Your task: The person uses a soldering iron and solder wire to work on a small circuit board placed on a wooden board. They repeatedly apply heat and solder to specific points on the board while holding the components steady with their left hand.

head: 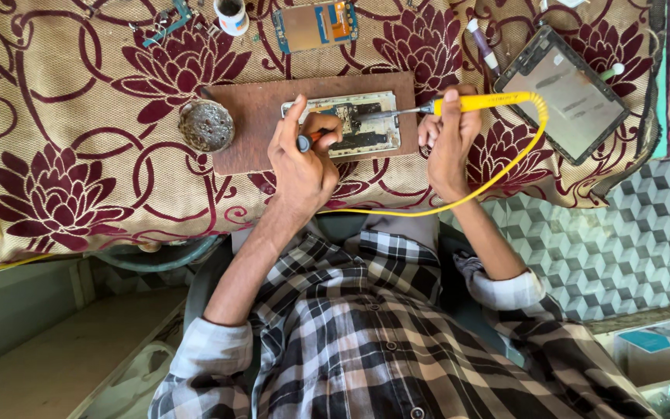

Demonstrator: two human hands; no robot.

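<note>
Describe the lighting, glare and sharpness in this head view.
Head view: soft, even daylight with faint shadows; mild pale sheen on the dark tablet screen; left hand, right hand and yellow soldering iron are sharp; the opened phone is slightly washed out; the shirt at the bottom edge looks stretched.

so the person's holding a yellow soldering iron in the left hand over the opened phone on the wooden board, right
Not quite. The head view shows the yellow soldering iron in the right hand, not the left. Its tip is over the opened phone on the brown wooden board. The left hand grips a small orange-and-grey tool.
</note>
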